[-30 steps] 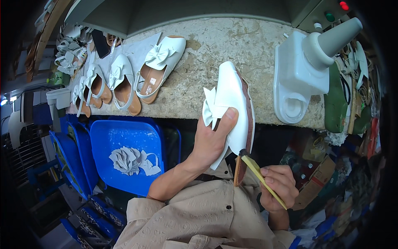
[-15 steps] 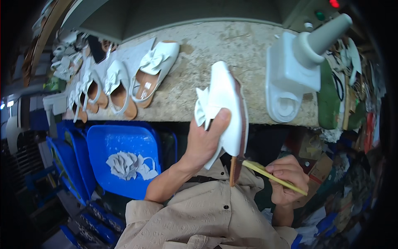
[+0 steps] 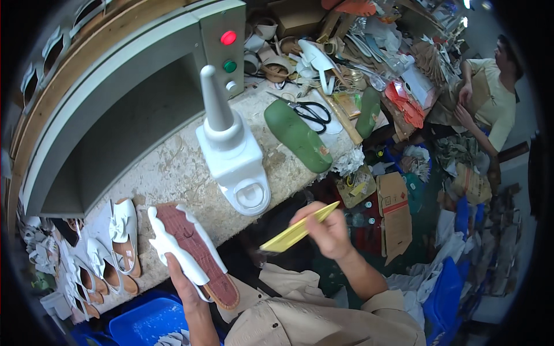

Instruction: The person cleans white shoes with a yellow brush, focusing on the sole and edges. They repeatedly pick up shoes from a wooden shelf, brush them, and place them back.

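Note:
My left hand [image 3: 186, 284] grips a white sandal [image 3: 183, 262] by its upper, low over the front edge of the bench. Its reddish-brown underside [image 3: 190, 245] faces up, with a tan heel end toward me. In my right hand [image 3: 330, 233] is a brush with a flat yellow handle [image 3: 291, 235], held in the air to the right of the sandal and apart from it. The brush's dark tip points left. Beyond both hands, a white plastic pot [image 3: 231, 153] with a grey cone-shaped top and a round cup at its foot stands on the bench.
Several white sandals with bows [image 3: 121, 236] line the bench's left end. Green shoe lasts [image 3: 297, 135] and black-handled scissors [image 3: 314, 114] lie right of the pot. Behind is a grey machine housing [image 3: 216, 43]. A blue chair [image 3: 144, 320] stands lower left; another person [image 3: 490, 98] sits far right.
My view has swung to the right. The sandal has turned so its underside faces up, and the brush has come away from it, now raised to its right.

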A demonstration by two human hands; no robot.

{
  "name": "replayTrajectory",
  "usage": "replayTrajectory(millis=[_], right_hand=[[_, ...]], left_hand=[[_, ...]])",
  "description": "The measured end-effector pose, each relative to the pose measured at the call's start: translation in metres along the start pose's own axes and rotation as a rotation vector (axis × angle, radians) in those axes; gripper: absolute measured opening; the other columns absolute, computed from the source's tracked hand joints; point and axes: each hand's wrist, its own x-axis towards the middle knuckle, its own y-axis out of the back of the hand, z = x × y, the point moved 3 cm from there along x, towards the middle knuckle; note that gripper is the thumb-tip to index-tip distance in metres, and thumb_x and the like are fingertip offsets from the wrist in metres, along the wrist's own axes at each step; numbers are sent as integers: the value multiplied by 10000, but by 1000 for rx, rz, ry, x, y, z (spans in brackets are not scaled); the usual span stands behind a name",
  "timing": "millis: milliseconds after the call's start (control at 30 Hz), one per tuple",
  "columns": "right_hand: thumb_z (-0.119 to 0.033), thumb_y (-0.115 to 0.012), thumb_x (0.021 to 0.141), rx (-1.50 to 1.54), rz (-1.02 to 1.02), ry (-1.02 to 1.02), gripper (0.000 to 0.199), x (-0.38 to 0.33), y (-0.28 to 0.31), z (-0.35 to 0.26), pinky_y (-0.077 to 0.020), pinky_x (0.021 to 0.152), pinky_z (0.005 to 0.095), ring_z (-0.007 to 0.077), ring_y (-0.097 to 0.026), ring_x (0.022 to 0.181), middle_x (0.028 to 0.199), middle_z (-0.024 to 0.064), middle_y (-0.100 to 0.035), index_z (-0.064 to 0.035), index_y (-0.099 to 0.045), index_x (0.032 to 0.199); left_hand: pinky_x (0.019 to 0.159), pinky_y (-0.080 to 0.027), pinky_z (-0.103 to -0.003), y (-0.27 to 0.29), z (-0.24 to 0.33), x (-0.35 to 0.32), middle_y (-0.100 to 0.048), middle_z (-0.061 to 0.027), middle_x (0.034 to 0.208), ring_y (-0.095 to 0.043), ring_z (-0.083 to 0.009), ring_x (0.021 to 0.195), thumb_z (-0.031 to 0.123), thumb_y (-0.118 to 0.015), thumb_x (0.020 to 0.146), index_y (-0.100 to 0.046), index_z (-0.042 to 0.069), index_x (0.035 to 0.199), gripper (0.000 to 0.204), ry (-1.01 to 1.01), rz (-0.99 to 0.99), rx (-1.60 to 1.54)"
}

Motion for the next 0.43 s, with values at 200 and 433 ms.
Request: replayTrajectory(millis=[200, 433], right_hand=[[-194, -450, 1020, -203, 324, 44, 317, -22, 79, -8, -481, 736, 254, 119, -629, 802, 874, 87, -678, 21, -658, 916], [-211, -428, 1022, -226, 483, 104, 355, -46, 129, -2, -487, 769, 288, 159, -637, 821, 948, 132, -686, 36, -667, 935]], left_hand=[[1035, -415, -368, 4, 5, 6, -523, -84, 1343, -530, -224, 1195, 521, -468, 987, -374, 87, 1444, 638, -32, 56, -4], [978, -458, -357, -15, 8, 4, -551, -65, 1290, -566, -204, 1127, 515, -475, 987, -413, 110, 1413, 592, -94, 40, 70]])
